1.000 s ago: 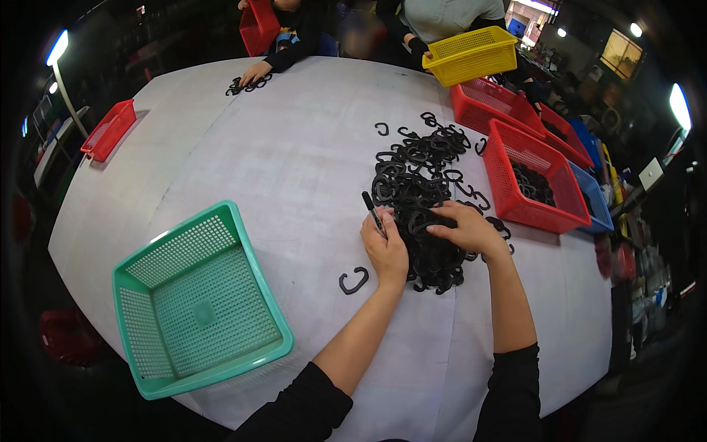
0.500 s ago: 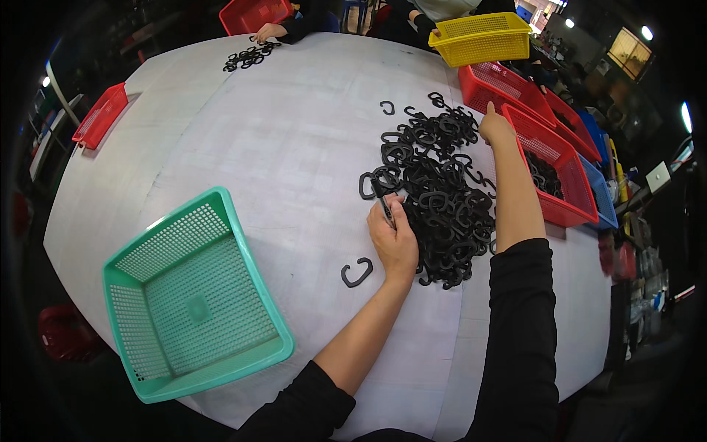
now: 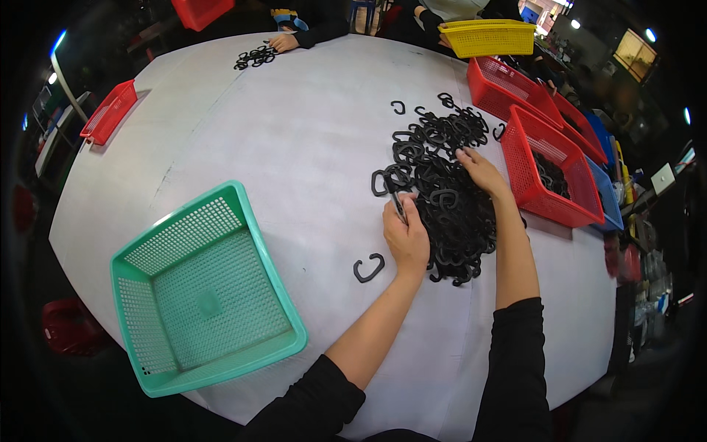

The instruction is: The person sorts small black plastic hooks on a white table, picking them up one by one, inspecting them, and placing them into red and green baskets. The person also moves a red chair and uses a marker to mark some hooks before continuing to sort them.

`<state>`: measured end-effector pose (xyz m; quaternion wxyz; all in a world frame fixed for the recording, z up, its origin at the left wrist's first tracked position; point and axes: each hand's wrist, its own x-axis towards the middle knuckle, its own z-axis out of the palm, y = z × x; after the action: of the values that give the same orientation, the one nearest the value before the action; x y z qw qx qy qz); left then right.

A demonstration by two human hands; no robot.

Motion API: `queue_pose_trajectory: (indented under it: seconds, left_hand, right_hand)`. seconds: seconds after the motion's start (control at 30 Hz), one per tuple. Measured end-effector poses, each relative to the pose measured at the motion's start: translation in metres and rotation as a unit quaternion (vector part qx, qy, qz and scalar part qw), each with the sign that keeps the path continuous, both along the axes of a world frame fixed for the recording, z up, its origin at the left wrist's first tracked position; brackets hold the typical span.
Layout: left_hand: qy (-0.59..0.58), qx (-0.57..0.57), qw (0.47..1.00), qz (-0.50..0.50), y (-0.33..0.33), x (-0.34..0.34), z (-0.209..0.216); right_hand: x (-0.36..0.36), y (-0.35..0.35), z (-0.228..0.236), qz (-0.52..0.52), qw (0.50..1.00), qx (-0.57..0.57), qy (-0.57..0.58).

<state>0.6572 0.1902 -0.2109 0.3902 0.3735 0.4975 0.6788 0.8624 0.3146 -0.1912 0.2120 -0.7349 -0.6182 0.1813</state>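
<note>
Had a heap of black C-shaped hooks point(image 3: 453, 221) on the white table point(image 3: 309, 132), left of the red baskets point(image 3: 560, 210). Looked light, stiff, maybe slick, hardly fragile (tangly, though!), so probably best pinched by the curved back, away from the gap. Had a pen-like tool point(image 3: 398, 208) clasped in the left hand point(image 3: 407, 237); laid the right hand point(image 3: 482, 174) at the heap, couldn't tell whether pinching any. Half a second earlier, had the right one up by those baskets; since pulled back.
</note>
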Motion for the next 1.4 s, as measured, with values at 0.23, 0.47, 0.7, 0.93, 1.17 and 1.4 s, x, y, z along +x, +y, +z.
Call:
queue_pose_trajectory:
  seconds: [0.23, 0.47, 0.7, 0.93, 1.17, 1.4]
  left_hand:
    - [0.049, 0.066, 0.995, -0.061, 0.006, -0.001, -0.004]
    - [-0.133, -0.057, 0.945, -0.293, 0.011, -0.013, -0.003]
    - [-0.115, 0.057, 0.959, -0.251, 0.010, -0.013, -0.005]
    - [-0.066, 0.042, 0.988, -0.130, 0.015, -0.012, -0.010]
    - [-0.105, 0.059, 0.986, -0.120, 0.014, -0.010, -0.007]
    - [-0.093, 0.062, 0.991, -0.072, 0.013, -0.017, -0.004]
  right_hand:
    - [-0.074, -0.114, 0.032, 0.107, 0.991, 0.070, -0.034]
    - [-0.079, -0.155, 0.047, 0.207, 0.975, 0.046, 0.063]
    - [-0.084, -0.157, 0.048, 0.149, 0.987, 0.008, -0.054]
    - [-0.082, -0.171, 0.079, 0.152, 0.988, 0.017, -0.034]
    - [-0.081, -0.197, 0.113, 0.231, 0.971, -0.020, -0.060]
    - [-0.069, -0.213, 0.141, 0.322, 0.942, -0.027, 0.091]
